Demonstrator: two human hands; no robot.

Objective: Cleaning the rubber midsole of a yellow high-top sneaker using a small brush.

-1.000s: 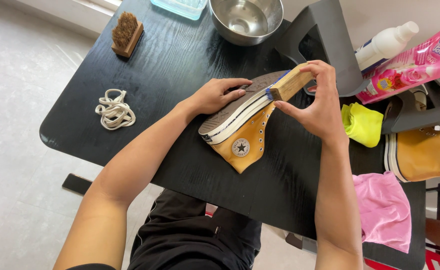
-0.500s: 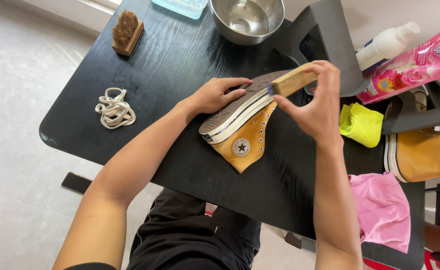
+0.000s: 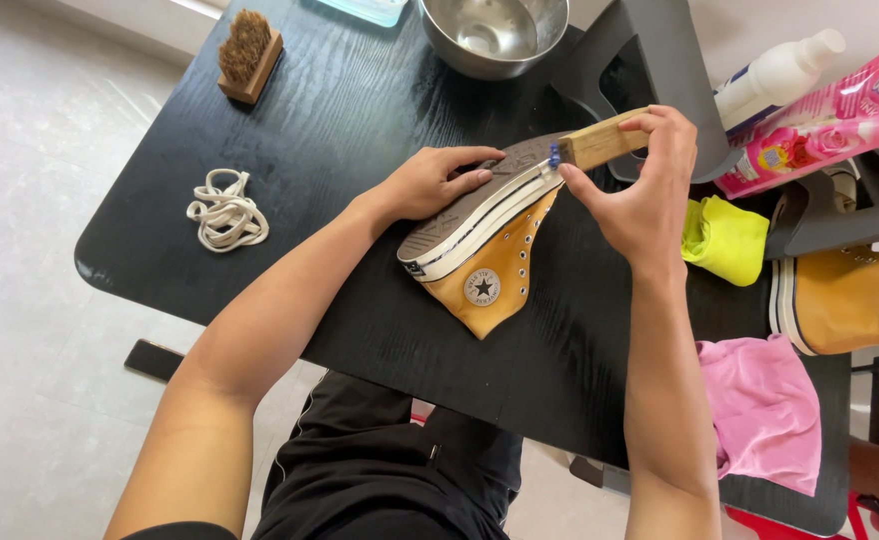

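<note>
A mustard-yellow high-top sneaker (image 3: 490, 270) lies on its side on the black table (image 3: 360, 120), grey sole turned up. My left hand (image 3: 430, 182) presses flat on the sole and steadies it. My right hand (image 3: 640, 195) grips a small wooden-handled brush (image 3: 600, 143), whose bristle end touches the white rubber edge near the sneaker's toe.
A bundle of white laces (image 3: 226, 211) lies at the left. A wooden scrub brush (image 3: 248, 52) and a steel bowl (image 3: 495, 32) stand at the back. On the right are a yellow cloth (image 3: 728, 238), a pink cloth (image 3: 765, 405), the second sneaker (image 3: 840, 298), a pink pouch (image 3: 825, 125) and a white bottle (image 3: 775, 75).
My right hand has slid the brush slightly along the sole edge toward the toe. The left hand and the sneaker have stayed put.
</note>
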